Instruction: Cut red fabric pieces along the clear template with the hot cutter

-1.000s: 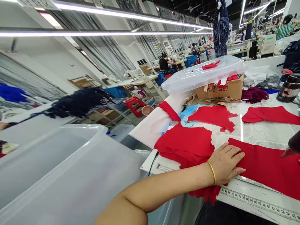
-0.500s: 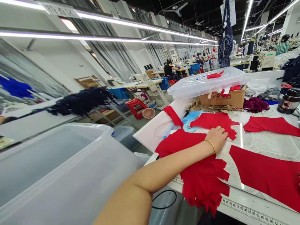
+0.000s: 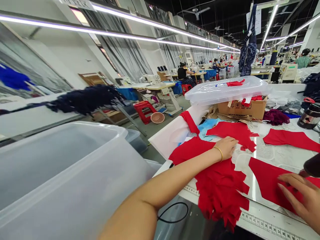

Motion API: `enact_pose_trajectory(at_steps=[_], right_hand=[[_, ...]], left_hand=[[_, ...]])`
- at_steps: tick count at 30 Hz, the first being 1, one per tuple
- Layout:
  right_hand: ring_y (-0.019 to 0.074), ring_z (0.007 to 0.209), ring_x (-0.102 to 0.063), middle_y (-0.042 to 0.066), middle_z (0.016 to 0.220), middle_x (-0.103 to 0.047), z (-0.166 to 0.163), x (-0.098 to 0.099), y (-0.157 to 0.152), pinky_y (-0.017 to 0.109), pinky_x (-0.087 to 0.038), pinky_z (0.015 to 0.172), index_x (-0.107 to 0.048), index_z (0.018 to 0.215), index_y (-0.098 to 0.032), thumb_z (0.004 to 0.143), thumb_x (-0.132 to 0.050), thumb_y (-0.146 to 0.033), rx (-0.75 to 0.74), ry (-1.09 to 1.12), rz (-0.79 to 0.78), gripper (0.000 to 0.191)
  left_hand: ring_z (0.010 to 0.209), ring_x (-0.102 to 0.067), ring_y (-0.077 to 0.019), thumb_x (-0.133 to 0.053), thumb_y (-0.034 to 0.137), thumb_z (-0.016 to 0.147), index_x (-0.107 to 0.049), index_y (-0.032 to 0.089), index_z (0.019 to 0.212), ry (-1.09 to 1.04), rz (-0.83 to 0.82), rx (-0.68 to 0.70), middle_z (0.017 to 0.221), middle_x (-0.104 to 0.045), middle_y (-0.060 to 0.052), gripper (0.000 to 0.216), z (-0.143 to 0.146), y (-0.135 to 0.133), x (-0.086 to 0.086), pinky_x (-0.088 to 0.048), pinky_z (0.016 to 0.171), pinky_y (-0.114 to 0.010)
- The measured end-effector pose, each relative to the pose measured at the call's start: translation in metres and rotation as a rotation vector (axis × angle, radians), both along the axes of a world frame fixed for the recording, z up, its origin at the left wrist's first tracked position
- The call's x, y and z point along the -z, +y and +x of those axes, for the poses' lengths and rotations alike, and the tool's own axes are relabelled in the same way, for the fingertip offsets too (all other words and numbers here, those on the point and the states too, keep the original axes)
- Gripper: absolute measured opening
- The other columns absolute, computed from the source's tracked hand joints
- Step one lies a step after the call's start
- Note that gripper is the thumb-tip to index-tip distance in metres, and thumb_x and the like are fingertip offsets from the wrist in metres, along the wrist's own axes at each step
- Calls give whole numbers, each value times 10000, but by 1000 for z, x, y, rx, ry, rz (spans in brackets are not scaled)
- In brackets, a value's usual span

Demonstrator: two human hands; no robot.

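Observation:
My left hand (image 3: 227, 147) reaches across a stack of red cut fabric pieces (image 3: 217, 181) that hangs over the table's near edge; its fingers curl down at the stack's far side, next to another red piece (image 3: 233, 131). What they grip is hidden. My right hand (image 3: 301, 195) comes in at the lower right with fingers spread flat on a long red fabric panel (image 3: 268, 180) lying on the white table (image 3: 277, 155).
A cardboard box (image 3: 241, 108) with a clear plastic lid (image 3: 225, 90) stands at the table's back. A further red piece (image 3: 290, 139), dark maroon cloth (image 3: 275, 116) and a black pot (image 3: 310, 116) lie right. A large translucent bin (image 3: 62, 173) fills the left. People sit at distant sewing tables.
My left hand left the long red panel and moved up and left onto the stack. My right hand has come into view and landed on the panel.

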State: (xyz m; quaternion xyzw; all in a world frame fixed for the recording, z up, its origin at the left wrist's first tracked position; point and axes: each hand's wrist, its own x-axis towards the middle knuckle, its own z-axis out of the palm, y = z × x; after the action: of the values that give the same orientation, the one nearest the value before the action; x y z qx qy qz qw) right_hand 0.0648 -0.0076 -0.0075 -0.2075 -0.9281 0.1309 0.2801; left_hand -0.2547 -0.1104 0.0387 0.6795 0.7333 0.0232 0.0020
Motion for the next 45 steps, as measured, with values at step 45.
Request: enact_pose_trajectory(at_steps=[45], right_hand=[[188, 711, -749, 65, 872, -745, 26, -71, -51, 239, -636, 658, -673, 946, -244, 892, -617, -565, 175, 309, -284, 331]], left_hand=[[852, -656, -165, -570, 103, 841, -605, 184, 810, -543, 394, 32, 878, -699, -18, 94, 34, -64, -75, -534, 859, -305]])
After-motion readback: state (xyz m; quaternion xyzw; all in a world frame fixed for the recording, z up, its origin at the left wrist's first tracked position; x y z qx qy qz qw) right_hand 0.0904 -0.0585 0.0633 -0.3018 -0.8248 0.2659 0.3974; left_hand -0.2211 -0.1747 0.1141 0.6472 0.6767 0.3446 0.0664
